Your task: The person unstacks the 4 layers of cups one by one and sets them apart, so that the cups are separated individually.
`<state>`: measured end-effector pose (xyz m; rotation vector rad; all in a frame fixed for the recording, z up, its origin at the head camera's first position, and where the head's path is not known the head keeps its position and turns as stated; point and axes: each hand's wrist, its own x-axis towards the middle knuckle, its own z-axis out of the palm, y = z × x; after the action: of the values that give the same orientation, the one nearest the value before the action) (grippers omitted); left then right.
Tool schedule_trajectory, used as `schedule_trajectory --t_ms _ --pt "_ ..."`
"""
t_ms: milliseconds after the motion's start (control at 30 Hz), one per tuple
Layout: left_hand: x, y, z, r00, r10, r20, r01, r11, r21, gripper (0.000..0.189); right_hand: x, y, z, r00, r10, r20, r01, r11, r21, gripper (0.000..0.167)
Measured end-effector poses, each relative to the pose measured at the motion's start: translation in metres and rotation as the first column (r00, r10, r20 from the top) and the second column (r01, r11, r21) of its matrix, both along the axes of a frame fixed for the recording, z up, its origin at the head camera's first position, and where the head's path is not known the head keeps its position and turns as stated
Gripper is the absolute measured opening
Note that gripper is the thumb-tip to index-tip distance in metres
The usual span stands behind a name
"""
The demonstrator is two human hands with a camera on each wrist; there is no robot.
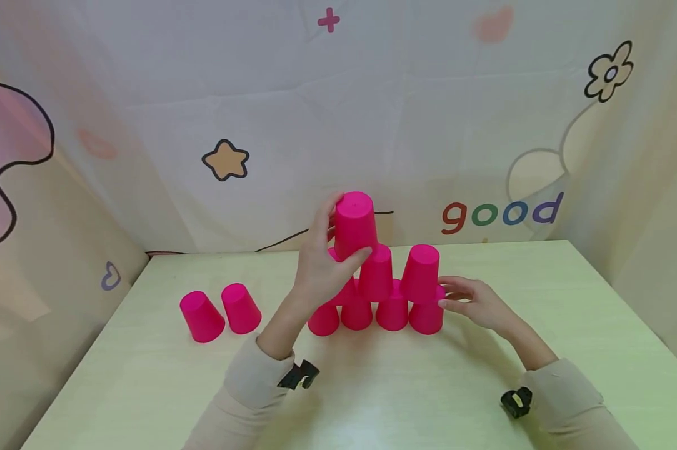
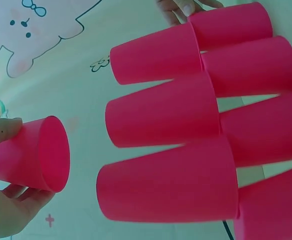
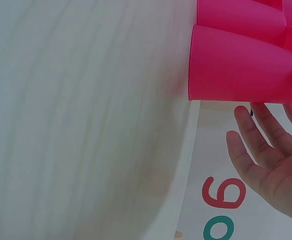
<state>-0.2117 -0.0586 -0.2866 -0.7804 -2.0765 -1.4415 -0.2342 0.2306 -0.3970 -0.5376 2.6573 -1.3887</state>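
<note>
My left hand (image 1: pixel 319 270) grips a pink cup (image 1: pixel 354 224) that is upside down, fingers on one side and thumb on the other. In the left wrist view this held cup (image 2: pixel 21 155) hangs a little apart from the stacked cups (image 2: pixel 158 112), its mouth facing them. Under it, several upturned cups form a bottom row (image 1: pixel 392 315), with three more (image 1: pixel 419 275) above, the left one partly hidden by my hand. My right hand (image 1: pixel 479 305) is at the stack's right end, fingers extended. In the right wrist view its thumb meets the top of the end bottom cup (image 3: pixel 243 65).
Two more upturned pink cups (image 1: pixel 202 317) stand on the pale table (image 1: pixel 119 375) left of the stack. Behind the table hangs a printed cloth (image 1: pixel 406 137) with a star, a flower and the word "good".
</note>
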Motion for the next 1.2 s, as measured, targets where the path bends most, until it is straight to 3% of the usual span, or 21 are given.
schedule_trajectory --t_ms 600,867,1200 --pt "-0.003 -0.052 -0.001 0.984 0.126 -0.125 -0.124 0.992 0.024 0.08 0.002 0.001 0.004 1.0 0.013 -0.012 -0.013 1.0 0.001 0.051" --pt "-0.003 -0.081 -0.001 0.978 0.194 -0.083 -0.194 0.981 0.007 0.08 0.002 0.0 0.005 1.0 0.013 -0.019 -0.013 1.0 0.0 0.052" --pt "-0.003 -0.108 -0.013 0.97 0.239 -0.036 -0.24 0.97 -0.048 0.082 0.001 0.0 0.001 1.0 0.006 -0.003 -0.006 1.0 0.003 0.052"
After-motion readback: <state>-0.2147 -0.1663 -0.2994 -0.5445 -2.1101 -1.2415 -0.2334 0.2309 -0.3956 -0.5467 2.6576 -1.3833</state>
